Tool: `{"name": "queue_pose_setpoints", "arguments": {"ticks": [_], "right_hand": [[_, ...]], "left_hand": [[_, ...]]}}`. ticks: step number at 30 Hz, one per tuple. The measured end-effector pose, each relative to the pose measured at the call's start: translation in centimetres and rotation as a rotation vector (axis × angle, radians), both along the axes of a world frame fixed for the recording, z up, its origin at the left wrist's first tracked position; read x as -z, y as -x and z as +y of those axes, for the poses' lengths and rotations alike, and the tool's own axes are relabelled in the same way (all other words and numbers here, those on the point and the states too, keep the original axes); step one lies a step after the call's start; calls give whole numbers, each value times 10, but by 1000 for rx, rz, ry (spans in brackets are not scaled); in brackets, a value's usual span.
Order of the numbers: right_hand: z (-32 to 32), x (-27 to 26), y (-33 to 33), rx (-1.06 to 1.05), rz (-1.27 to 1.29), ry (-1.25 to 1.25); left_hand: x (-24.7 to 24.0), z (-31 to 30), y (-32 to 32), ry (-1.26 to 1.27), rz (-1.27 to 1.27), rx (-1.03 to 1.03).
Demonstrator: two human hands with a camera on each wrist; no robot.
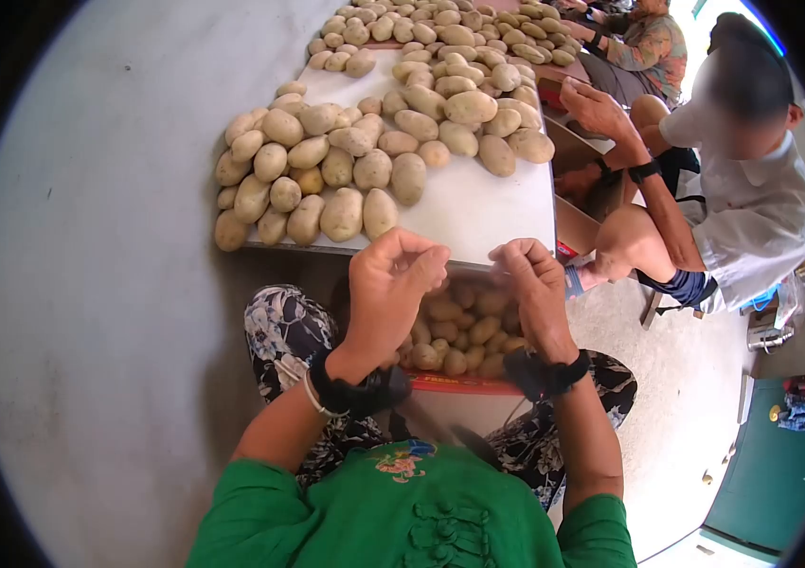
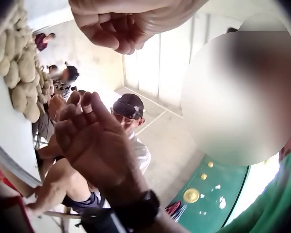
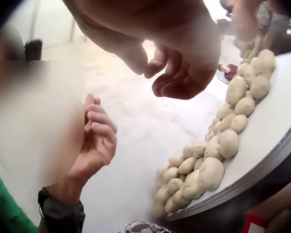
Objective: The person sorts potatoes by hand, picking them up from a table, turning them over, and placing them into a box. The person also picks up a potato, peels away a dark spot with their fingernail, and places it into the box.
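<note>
Tan potatoes [image 1: 337,168]: heaped on the table [image 1: 464,213] beyond your left hand [image 1: 391,284] and right hand [image 1: 537,293]; more lie in the box [image 1: 464,384] below both.
Both hands: loosely curled, empty, apart.

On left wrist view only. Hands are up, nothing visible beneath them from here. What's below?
Observer: Head view has a box of loose potatoes below the left hand and right hand, between the patterned trouser legs.

Operator: Copy. I only catch a strip of the table. How far do the potatoes on top come toward the wearer?

Observer: On the wearer's left, the potato heap comes right up close to the near edge of the table; the near part on the wearer's right is bare white.
</note>
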State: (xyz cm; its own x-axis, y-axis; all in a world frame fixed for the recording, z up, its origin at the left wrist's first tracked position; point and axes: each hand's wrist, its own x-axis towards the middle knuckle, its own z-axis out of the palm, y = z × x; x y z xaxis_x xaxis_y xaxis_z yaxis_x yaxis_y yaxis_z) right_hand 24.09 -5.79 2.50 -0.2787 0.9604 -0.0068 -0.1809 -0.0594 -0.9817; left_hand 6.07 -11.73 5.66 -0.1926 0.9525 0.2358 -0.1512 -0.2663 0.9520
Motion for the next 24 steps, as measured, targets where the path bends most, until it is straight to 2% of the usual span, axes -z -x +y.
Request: {"name": "queue_pose_setpoints", "arguments": {"ticks": [2,5,6,8,11,14,16,17,19,20,22,23,24], "right_hand": [[11,13,-1,21,10,28],[20,38,-18,5,28,89],[21,50,-29,-15,50,131],[25,65,-43,-31,73,164],[24,80,-51,-77,1,314],[25,93,-39,-94,-126,352],[25,97,-27,-203,-340,444],[25,105,-21,-211,-353,461],[26,133,-11,-316,-483,492],[26,145,-6,-461,-641,401],[17,182,8,-695,-680,83],[5,213,13,-724,-825,-97],[-9,249,19,-742,-970,-292]], "left_hand": [[9,10,4,6,3,2],[25,27,22,32,36,-247],[36,32,42,-87,49,-239],[36,40,71,-102,-71,-224],[33,60,101,-88,155,-244],[24,92,109,-183,183,-236],[28,106,114,-232,274,-292],[31,109,115,-288,328,-303],[22,100,97,-238,331,-330],[26,99,99,-219,337,-349],[43,100,110,-150,272,-329],[51,103,115,-110,201,-289],[53,104,113,-189,232,-275]]}}
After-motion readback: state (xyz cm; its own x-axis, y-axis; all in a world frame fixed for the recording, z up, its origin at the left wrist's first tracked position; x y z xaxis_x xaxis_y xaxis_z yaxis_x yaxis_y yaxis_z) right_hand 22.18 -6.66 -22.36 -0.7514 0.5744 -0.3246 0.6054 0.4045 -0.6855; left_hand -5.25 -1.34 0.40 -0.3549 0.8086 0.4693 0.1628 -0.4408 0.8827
